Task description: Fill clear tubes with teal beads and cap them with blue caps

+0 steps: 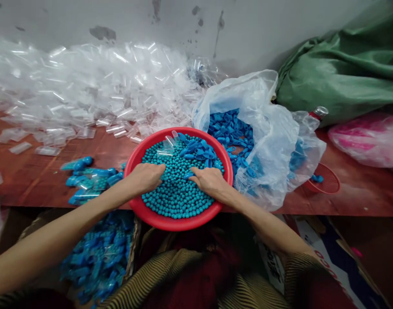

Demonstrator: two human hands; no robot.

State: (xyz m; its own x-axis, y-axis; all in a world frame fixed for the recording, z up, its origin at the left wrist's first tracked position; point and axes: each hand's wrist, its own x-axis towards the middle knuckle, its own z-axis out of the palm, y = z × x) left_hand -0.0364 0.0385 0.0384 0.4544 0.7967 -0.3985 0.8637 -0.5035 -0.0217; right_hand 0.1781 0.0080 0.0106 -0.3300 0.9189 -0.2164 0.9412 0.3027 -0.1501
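Note:
A red round bowl [144,214] sits at the table's near edge, filled with small teal balls [177,197] and a heap of blue caps [199,150] at its far side. A couple of clear plastic tubes [168,141] lie on the balls. My left hand [144,178] rests on the balls at the bowl's left, fingers curled down into them. My right hand [209,180] lies on the balls at the right, fingertips pinched near a blue cap [188,175]. What the fingers hold is hidden.
A big pile of clear tubes [86,86] covers the back left of the table. An open plastic bag [263,128] of blue caps stands right of the bowl. Filled blue tubes [86,180] lie left of it, more in a box [99,257] below. Green cloth [344,64] at right.

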